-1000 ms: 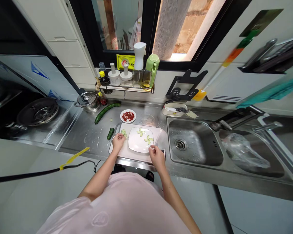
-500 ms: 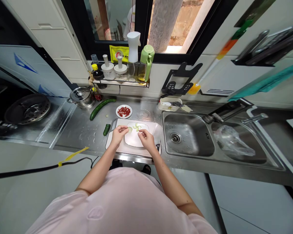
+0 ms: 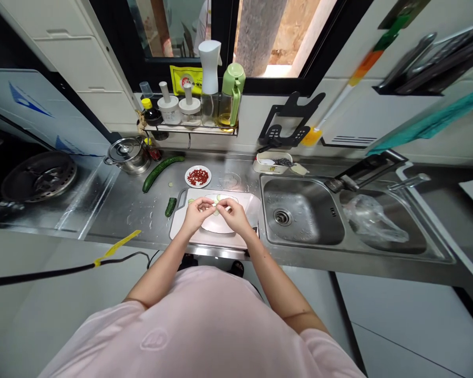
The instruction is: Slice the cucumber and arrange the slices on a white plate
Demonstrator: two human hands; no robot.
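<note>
Over a white plate (image 3: pixel 217 227) on a pale cutting board (image 3: pixel 177 227), my left hand (image 3: pixel 197 214) and my right hand (image 3: pixel 234 215) meet fingertip to fingertip. Both are closed in a pinch, and a small pale green cucumber slice shows between them, partly covered by the fingers. More cucumber slices (image 3: pixel 219 198) lie on the plate just beyond the fingertips. Left of the board lies a cut cucumber piece (image 3: pixel 171 207), with a long whole cucumber (image 3: pixel 161 172) farther back. Behind the board stands a small white dish with chopped red pieces (image 3: pixel 198 177).
To the right is a double steel sink (image 3: pixel 305 210) with a plastic bag (image 3: pixel 374 219) in its far basin. A lidded pot (image 3: pixel 128 156) and a frying pan (image 3: pixel 39 176) stand at left. A wall rack (image 3: pixel 189 129) holds bottles and jars. A knife handle shows at the board's right edge.
My hands have come together over the plate from their spread positions. The cucumber slice near my left fingertips has moved right, to between both hands. The view has shifted slightly.
</note>
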